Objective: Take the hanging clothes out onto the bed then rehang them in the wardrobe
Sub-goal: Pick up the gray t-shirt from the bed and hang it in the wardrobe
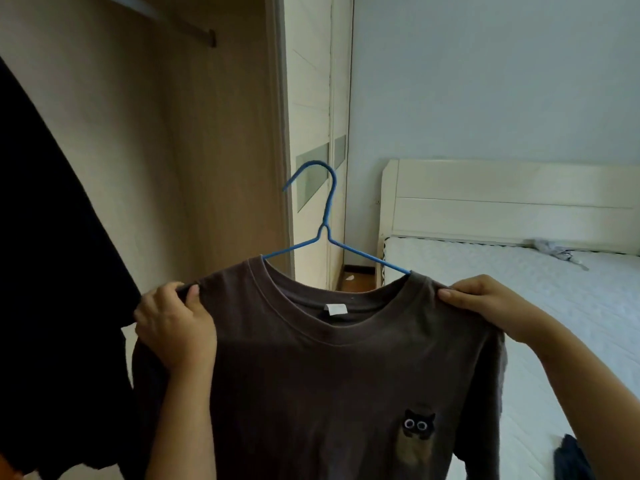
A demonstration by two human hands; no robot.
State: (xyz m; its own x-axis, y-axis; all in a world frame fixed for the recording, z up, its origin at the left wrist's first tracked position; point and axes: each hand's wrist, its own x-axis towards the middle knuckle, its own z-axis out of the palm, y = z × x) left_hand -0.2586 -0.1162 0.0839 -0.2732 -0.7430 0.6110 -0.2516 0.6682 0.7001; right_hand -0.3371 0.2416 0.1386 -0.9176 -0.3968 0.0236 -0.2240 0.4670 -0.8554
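Observation:
A dark brown T-shirt [325,386] with a small cat print on the chest hangs on a blue wire hanger [325,216], held up in front of me. My left hand [173,323] grips the shirt's left shoulder and my right hand [485,303] pinches its right shoulder. The hanger's hook points up and left, free in the air. The open wardrobe [207,133] is at the left, its rail [194,29] near the top. The bed [554,306] with a white mattress lies at the right.
A black garment [52,271] hangs at the far left in the wardrobe. A dark blue cloth [571,459] lies on the mattress's near part, and a small grey item [554,251] near the white headboard [502,202]. White sliding doors [311,133] stand between wardrobe and bed.

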